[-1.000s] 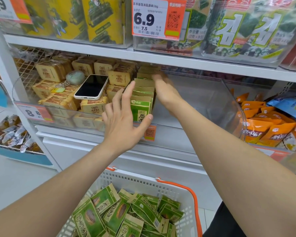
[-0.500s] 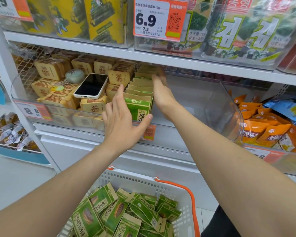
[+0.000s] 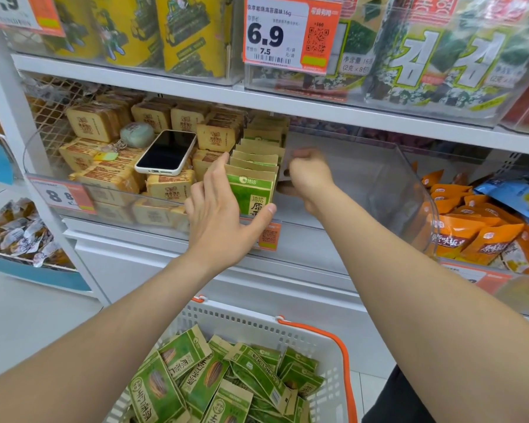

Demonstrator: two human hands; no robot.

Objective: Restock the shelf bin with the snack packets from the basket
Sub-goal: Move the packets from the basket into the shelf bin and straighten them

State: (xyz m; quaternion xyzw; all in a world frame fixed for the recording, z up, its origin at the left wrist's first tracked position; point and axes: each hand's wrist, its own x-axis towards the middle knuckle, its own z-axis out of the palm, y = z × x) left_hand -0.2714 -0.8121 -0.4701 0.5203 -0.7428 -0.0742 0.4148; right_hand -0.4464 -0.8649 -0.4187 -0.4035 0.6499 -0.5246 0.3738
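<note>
Phone (image 3: pixel 166 151) atop tan packets (image 3: pixel 110 178)

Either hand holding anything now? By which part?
Left hand holds nothing: straight fingers and thumb brace the front green packet at its left edge and lower face. Right hand is curled right of the packet row, blurred; cannot tell.

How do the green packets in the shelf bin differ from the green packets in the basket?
The bin packets stand upright in a neat row; the basket packets lie jumbled in a heap. The left hand touches the bin packets; no hand touches the basket packets. Both are green and tan.
</note>
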